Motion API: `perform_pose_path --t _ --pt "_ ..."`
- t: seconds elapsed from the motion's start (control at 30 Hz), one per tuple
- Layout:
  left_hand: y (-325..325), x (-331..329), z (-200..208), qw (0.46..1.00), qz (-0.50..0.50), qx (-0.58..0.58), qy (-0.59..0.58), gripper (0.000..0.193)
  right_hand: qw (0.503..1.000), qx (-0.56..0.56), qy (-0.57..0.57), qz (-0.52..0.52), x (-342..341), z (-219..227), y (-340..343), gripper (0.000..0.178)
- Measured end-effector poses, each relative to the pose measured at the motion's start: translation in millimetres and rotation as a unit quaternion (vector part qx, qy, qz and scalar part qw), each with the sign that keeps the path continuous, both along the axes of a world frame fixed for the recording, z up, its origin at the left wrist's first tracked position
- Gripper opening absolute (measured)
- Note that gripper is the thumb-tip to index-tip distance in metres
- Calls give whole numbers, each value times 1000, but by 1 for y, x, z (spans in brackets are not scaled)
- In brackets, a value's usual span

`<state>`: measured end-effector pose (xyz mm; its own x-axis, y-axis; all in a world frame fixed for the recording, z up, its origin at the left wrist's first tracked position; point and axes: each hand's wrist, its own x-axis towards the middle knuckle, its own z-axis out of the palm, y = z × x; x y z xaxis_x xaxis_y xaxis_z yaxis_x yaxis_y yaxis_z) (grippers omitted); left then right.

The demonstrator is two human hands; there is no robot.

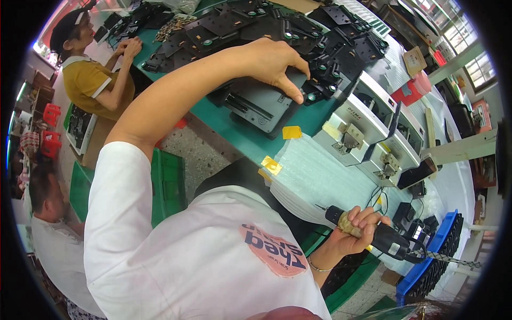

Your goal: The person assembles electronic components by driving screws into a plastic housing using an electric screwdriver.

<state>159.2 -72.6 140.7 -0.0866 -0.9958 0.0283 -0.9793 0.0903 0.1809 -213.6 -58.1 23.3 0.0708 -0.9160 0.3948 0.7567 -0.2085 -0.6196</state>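
At the table's near edge, my left hand [280,61] curves over the far end of a flat black rectangular housing [261,106]. Its thumb and forefinger grip the housing near the right corner; the other fingers are mostly hidden. The housing has a long slotted strip along one side. Lower right, my right hand [360,232] is wrapped round a black electric screwdriver [392,240] with a tan band near its front. The bit points left, away from the housing, and a patterned cord trails right from the tool.
Many black assemblies [240,21] are heaped across the green table [213,117]. Two white screw-feeder machines [362,117] stand to the right on foam sheeting [304,165]. A red canister [413,88] stands behind them. Blue tray [429,256] is lower right; two co-workers [96,80] sit left.
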Motion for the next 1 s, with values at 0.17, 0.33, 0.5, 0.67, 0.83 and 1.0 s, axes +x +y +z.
perform_pose_path --t 0.17,0.33,0.5,0.67,0.83,1.0 --pt "-10 6 -25 1000 -7 3 23 63 1000 3 11 -12 -1 1 3 39" --pt "-12 1 -41 1000 -1 -15 22 65 999 14 30 -27 -7 2 13 37" --pt "-26 5 -72 994 -61 -81 33 50 998 3 -2 -56 -33 2 12 34" --pt "-26 28 -74 986 -64 -122 94 35 993 -10 -3 -114 -85 17 18 32" --pt "-32 37 -73 978 -81 -171 86 34 990 -37 -12 -137 -137 15 42 31" --pt "16 11 -52 972 -51 -223 55 37 990 -36 -10 -136 -147 7 51 39"
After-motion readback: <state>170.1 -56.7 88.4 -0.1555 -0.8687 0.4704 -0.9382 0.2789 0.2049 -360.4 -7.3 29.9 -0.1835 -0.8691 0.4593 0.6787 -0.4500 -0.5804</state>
